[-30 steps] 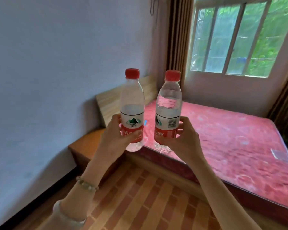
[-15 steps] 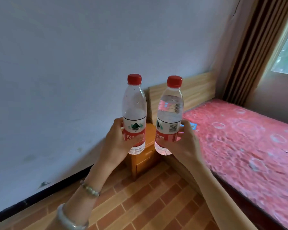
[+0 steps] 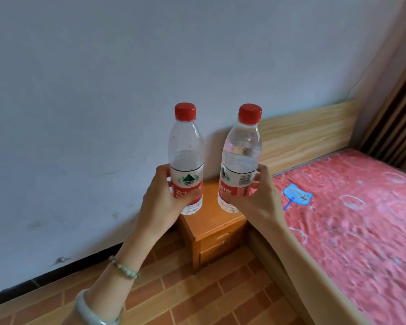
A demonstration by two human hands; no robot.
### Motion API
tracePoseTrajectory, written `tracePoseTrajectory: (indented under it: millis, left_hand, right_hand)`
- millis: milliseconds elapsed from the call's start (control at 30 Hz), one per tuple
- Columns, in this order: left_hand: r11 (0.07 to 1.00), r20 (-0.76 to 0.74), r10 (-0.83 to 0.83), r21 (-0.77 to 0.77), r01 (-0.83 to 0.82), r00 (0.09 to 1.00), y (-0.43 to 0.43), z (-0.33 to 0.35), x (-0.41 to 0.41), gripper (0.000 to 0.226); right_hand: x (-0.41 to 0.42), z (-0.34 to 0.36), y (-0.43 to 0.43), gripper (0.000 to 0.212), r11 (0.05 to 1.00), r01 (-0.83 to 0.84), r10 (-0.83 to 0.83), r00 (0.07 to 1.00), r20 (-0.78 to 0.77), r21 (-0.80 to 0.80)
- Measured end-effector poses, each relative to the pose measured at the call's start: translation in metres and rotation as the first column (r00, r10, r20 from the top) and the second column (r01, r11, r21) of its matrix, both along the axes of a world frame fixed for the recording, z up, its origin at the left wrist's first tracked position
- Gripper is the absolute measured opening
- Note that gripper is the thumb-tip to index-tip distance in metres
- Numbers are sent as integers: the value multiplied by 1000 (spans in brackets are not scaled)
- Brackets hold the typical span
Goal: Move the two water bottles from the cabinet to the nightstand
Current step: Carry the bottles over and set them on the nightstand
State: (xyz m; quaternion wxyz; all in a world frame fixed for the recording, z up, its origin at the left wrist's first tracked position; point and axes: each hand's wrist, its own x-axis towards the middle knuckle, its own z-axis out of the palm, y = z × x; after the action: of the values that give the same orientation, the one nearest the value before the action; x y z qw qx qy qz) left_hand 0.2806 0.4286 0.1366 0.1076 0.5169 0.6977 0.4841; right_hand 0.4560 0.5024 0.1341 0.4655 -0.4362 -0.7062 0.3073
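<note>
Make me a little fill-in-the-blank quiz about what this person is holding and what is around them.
1. Each hand, left hand and right hand, holds one water ____.
2. Both bottles, left bottle and right bottle, have ____ caps.
3. The nightstand stands between the wall and the ____.
4. A blue fan lies on the ____ mattress.

Answers: bottle; red; bed; pink

Both clear bottles, the left bottle (image 3: 185, 158) and the right bottle (image 3: 240, 158), wear red caps and red-and-white labels (a green triangle printed on each). The mattress (image 3: 361, 207) is pink with pale ring patterns; the nightstand (image 3: 215, 228) is orange-brown.
</note>
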Motion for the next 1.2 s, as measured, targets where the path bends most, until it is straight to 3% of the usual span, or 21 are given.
tracePoseTrajectory:
  millis: [667, 1000, 1200]
  left_hand:
    - [998, 72, -7, -63, 12, 997, 316, -61, -102, 73]
    - [980, 102, 181, -103, -171, 978, 433, -127, -97, 72]
    - [951, 225, 303, -127, -281, 926, 489, -156, -81, 64]
  right_hand:
    - [-98, -53, 313, 73, 992, -69, 70, 998, 6, -102]
    - [-110, -113, 458, 73, 959, -198, 219, 972, 87, -200]
    - [-115, -142, 533, 73, 912, -322, 356, 929, 102, -253]
